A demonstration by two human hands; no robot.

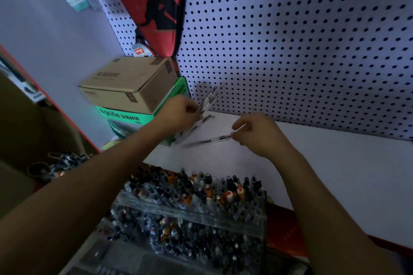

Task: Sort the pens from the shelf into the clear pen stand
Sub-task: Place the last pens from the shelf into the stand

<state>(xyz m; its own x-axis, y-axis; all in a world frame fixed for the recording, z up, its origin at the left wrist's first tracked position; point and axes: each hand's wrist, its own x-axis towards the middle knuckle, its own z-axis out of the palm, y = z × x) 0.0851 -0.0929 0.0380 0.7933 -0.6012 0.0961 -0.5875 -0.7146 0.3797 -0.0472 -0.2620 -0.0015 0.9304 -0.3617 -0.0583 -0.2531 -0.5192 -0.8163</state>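
My left hand (pixel 181 114) grips a bunch of clear pens (pixel 209 100) that stick up and to the right, above the white shelf (pixel 324 163). My right hand (pixel 257 134) pinches the end of a single clear pen (pixel 210 140) that lies low over the shelf, pointing left. The clear pen stand (pixel 201 212) sits at the shelf's front edge, tiered and packed with several upright pens with dark, orange and white caps.
A brown cardboard box (pixel 131 82) is stacked on a green box (pixel 134 118) at the shelf's left end. A white pegboard (pixel 290 40) backs the shelf, with a red racket cover (pixel 152 4) hanging on it. More pens (pixel 64 161) lie at lower left.
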